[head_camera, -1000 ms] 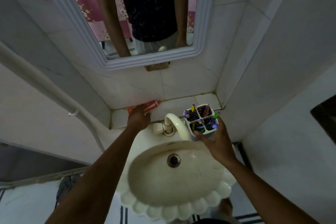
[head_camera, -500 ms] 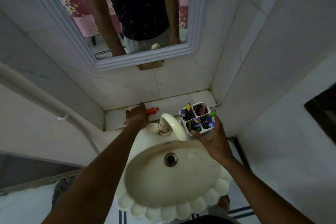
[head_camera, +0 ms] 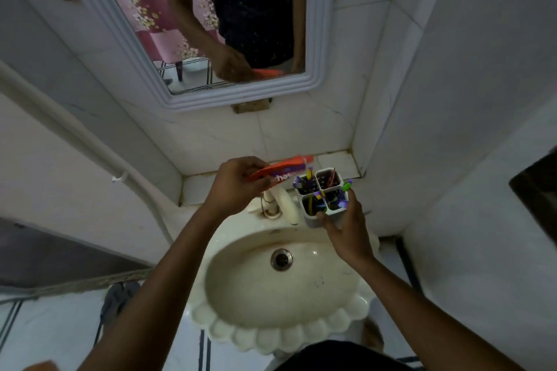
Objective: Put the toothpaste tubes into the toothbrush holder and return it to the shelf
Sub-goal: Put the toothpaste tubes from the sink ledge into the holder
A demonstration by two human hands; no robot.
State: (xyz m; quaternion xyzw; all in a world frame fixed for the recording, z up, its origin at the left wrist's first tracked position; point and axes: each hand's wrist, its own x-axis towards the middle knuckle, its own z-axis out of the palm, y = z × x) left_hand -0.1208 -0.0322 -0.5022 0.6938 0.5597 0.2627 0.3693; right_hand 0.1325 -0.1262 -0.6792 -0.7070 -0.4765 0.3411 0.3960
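My left hand [head_camera: 238, 187] grips a red toothpaste tube [head_camera: 283, 170], held above the tap with its cap end pointing right toward the holder. My right hand [head_camera: 346, 229] holds a white four-compartment toothbrush holder [head_camera: 313, 218] over the right rim of the sink, gripping it from below and the side. Several colourful toothbrushes stand in its compartments. The tiled shelf [head_camera: 334, 161] runs along the wall just behind both hands. The tube's tip is close to the holder's back-left compartment but outside it.
A cream scalloped sink [head_camera: 271, 295] lies below, with its tap [head_camera: 283, 205] under the tube. A white-framed mirror [head_camera: 313, 81] hangs above the shelf. A tiled wall corner closes in on the right. A white pipe [head_camera: 90, 144] runs down the left wall.
My left hand has lifted the red tube off the shelf and carried it right toward the holder. My right hand keeps the holder in about the same place.
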